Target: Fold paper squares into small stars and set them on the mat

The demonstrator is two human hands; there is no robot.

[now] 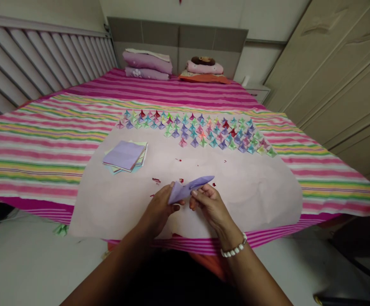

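Observation:
Both hands grip a folded lilac paper piece (189,188) just above a pale pink sheet (255,187) spread on the bed. My left hand (161,207) pinches its left end with closed fingers. My right hand (208,203), with a white bead bracelet on the wrist, pinches the middle from below. A stack of coloured square papers (125,156), lilac on top, lies to the left of the hands. Several small folded paper shapes (200,129) in many colours stand in rows at the far side of the sheet.
A striped pink, green and yellow bedcover (38,140) lies under the sheet. Folded pillows (146,63) and a plush toy (204,63) sit at the headboard. A slatted rail (28,59) is on the left, wardrobe doors (340,72) on the right. Small red scraps (156,180) dot the sheet.

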